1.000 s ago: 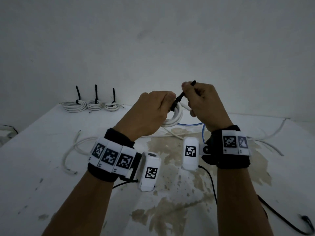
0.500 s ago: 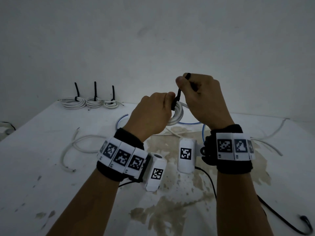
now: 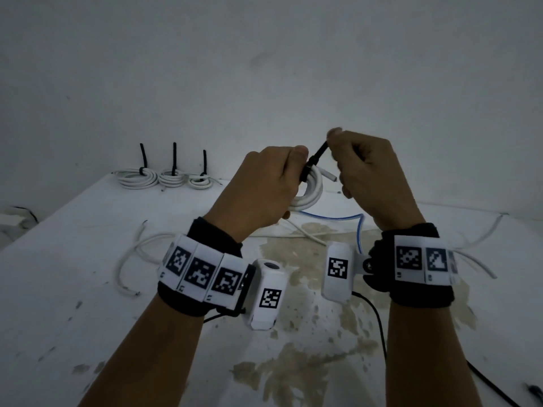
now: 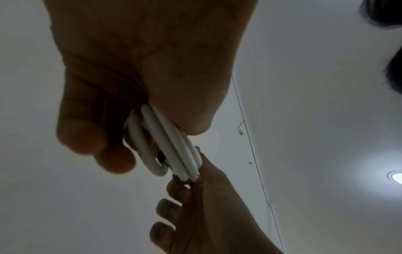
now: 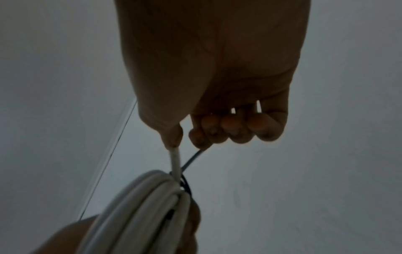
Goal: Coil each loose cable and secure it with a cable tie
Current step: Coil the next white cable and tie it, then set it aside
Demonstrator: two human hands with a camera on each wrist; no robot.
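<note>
My left hand (image 3: 270,183) grips a coil of white cable (image 3: 312,193) held above the table; the coil (image 4: 172,146) shows between its fingers and thumb, and the same coil (image 5: 143,206) fills the lower left of the right wrist view. A black cable tie (image 3: 315,158) is looped round the coil. My right hand (image 3: 360,171) pinches the tie's tail (image 5: 192,159) and holds it taut, up and to the right. One free cable end (image 3: 329,175) sticks out toward the right hand.
Three tied white coils (image 3: 167,179) sit at the table's far left edge. Loose white cables (image 3: 132,259) lie left and right (image 3: 482,239) on the stained white table (image 3: 73,304). A blue cable (image 3: 338,220) lies under my hands. A black cord (image 3: 379,324) runs off at lower right.
My right hand has drawn the tie's tail up and to the right, away from the coil, lengthening the visible black strap. The left hand kept the coil nearly still.
</note>
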